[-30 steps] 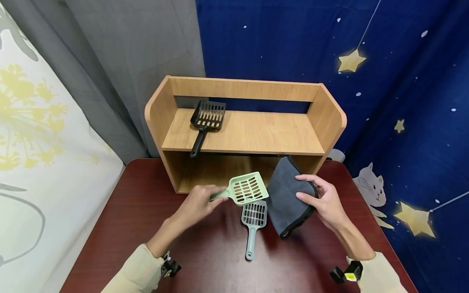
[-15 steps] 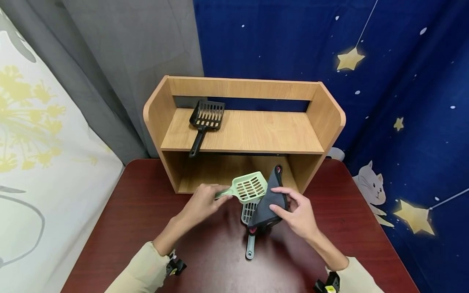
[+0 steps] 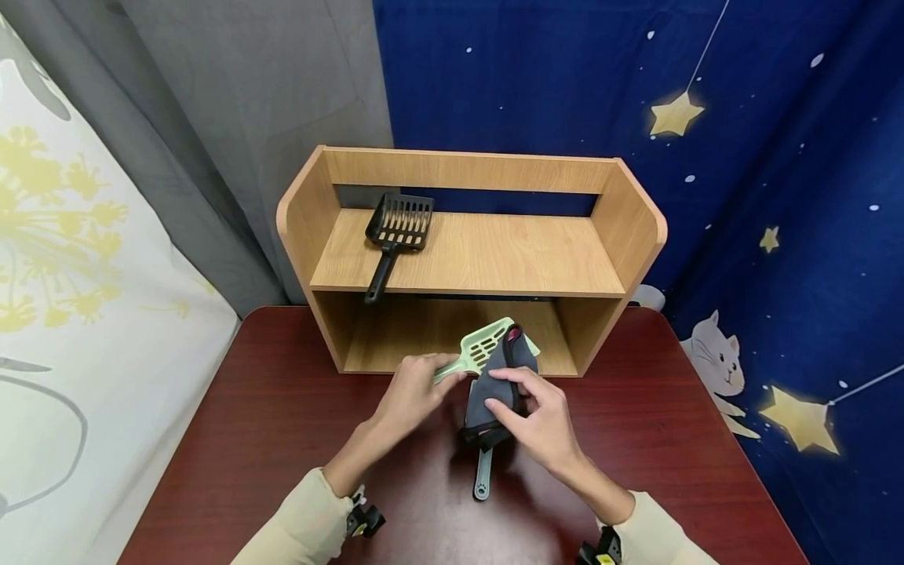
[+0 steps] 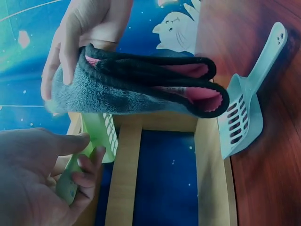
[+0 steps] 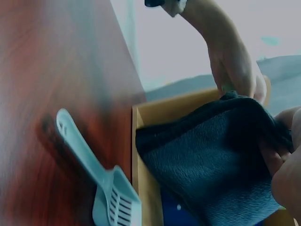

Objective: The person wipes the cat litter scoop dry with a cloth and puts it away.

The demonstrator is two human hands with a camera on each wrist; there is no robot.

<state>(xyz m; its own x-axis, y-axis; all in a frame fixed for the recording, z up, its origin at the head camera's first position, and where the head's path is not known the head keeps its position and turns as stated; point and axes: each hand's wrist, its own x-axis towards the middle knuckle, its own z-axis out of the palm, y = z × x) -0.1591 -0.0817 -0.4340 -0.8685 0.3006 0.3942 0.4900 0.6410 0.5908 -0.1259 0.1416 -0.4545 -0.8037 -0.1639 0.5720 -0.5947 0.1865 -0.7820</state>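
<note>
- The left hand [image 3: 417,392] held a light green slotted scoop [image 3: 468,359], its grip clamped round the handle, with the scoop raised in front of the wooden shelf unit [image 3: 469,169].
- The right hand [image 3: 540,412] pinched a folded dark grey cloth [image 3: 487,400], its grip clamped on the fabric between thumb and fingers.
- Seen from the head, the cloth covered part of the green scoop's slotted head; whether the two touched, I could not tell.
- Black edging ran round the cloth, and a pink inner side [image 4: 207,101] showed between its folds in the left wrist view.
- Below the cloth, a blue-grey slotted scoop [image 3: 483,475] lay on the dark red desk [image 3: 282,439], handle toward the person and head near the shelf unit.
- A black slotted scoop [image 3: 391,246] rested on the left part of the upper board [image 3: 515,259], its handle reaching past the front edge.
- Cream sleeves [image 3: 300,514] ended at the wrists, each with a small black device [image 3: 365,519].
- Behind hung a grey curtain [image 3: 261,118] and a navy one printed with yellow stars [image 3: 676,115].
</note>
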